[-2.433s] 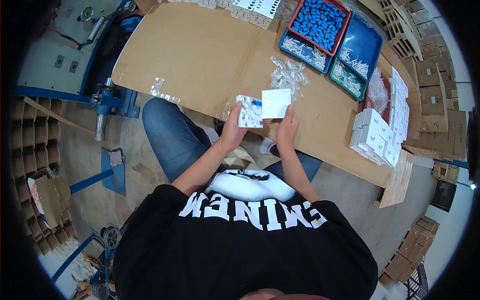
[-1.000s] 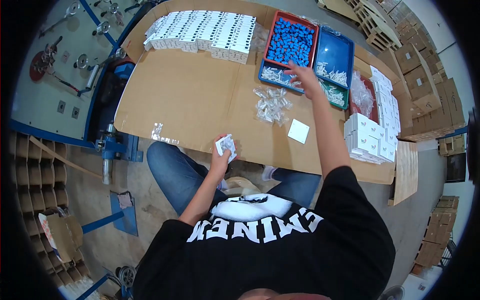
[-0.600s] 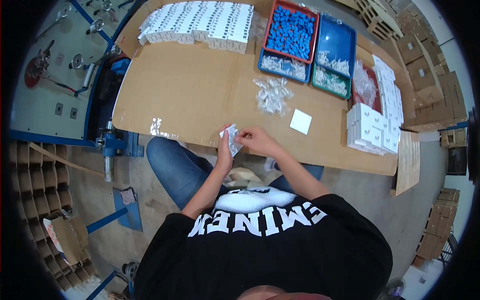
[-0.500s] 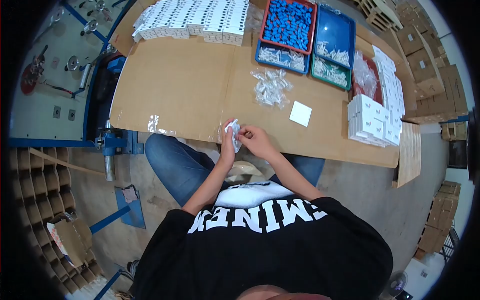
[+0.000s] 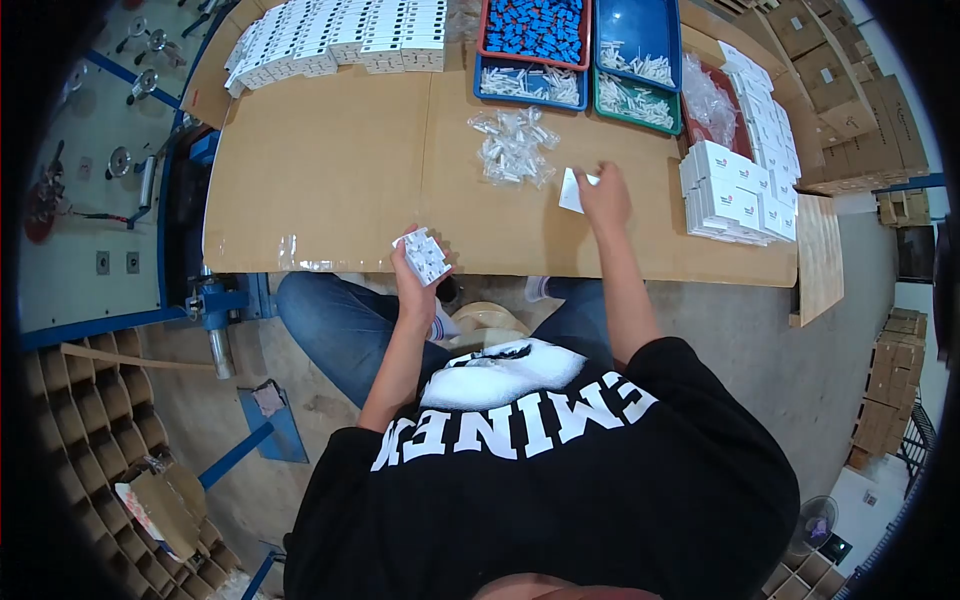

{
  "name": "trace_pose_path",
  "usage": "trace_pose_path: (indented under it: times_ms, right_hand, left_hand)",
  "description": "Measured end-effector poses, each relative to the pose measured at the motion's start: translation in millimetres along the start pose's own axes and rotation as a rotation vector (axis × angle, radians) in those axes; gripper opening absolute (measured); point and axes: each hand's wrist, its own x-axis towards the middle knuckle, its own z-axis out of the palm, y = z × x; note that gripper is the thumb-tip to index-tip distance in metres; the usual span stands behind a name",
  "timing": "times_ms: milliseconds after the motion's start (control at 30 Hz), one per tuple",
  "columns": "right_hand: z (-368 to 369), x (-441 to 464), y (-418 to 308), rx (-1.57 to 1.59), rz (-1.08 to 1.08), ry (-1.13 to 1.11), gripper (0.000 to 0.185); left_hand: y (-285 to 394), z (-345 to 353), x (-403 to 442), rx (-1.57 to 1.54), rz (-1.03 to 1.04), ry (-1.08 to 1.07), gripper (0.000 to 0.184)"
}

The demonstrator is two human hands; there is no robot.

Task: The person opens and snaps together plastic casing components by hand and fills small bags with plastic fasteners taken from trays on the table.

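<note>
In my left hand, near the table's front edge, is a white square fitting with its detailed, grey-patterned face turned up. My fingers and thumb close around its sides. Over to the right, my right hand has its fingers on the right edge of a flat white square plate, covering part of it. The fingertips look closed on that edge. Just beyond lies a heap of small clear plastic bags with whitish parts inside.
Rows of white boxes fill the table's back left. Trays hold blue parts and white pieces. More white boxes are stacked at the right, beside a red tray with plastic wrap. Cardboard covers the table.
My right hand has left the fitting and reached forward and right to the white plate. My left hand keeps the fitting, now face up and farther left. The view has shifted slightly.
</note>
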Motion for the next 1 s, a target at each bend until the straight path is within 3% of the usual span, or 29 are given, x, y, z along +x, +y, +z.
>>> trace_pose_path:
  times_ms: [133,233,300,333,400,600,833,900,1000]
  right_hand:
    - [-6,-12,33,-0.185,0.152,-0.210,0.062]
    - [9,-11,56,-0.070,0.018,-0.209,0.054]
    - [16,-4,65,0.635,0.182,-0.326,0.042]
    - [11,-6,62,0.635,0.180,-0.326,0.042]
    - [-13,-17,49,1.356,0.485,-0.659,0.031]
    - [-34,-38,12,1.634,0.527,-0.744,0.027]
    - [-22,-45,2,1.644,0.594,-0.794,0.033]
    - [-18,-50,-1,1.879,0.729,-0.604,0.039]
    - [-21,-54,-14,2.129,0.717,-0.722,0.049]
  left_hand:
    - [1,15,-10,-0.007,-0.070,-0.044,0.064]
    - [1,25,-7,0.051,-0.143,-0.133,0.064]
    - [5,34,-9,0.039,-0.150,-0.154,0.064]
    - [6,38,-10,0.025,-0.159,-0.177,0.064]
    - [9,44,-12,0.017,-0.156,-0.188,0.064]
    - [9,48,-18,-0.025,-0.160,-0.214,0.062]
    - [13,49,-20,-0.033,-0.154,-0.234,0.061]
    - [19,54,-25,-0.056,-0.166,-0.230,0.062]
    - [20,52,-24,-0.115,-0.195,-0.250,0.065]
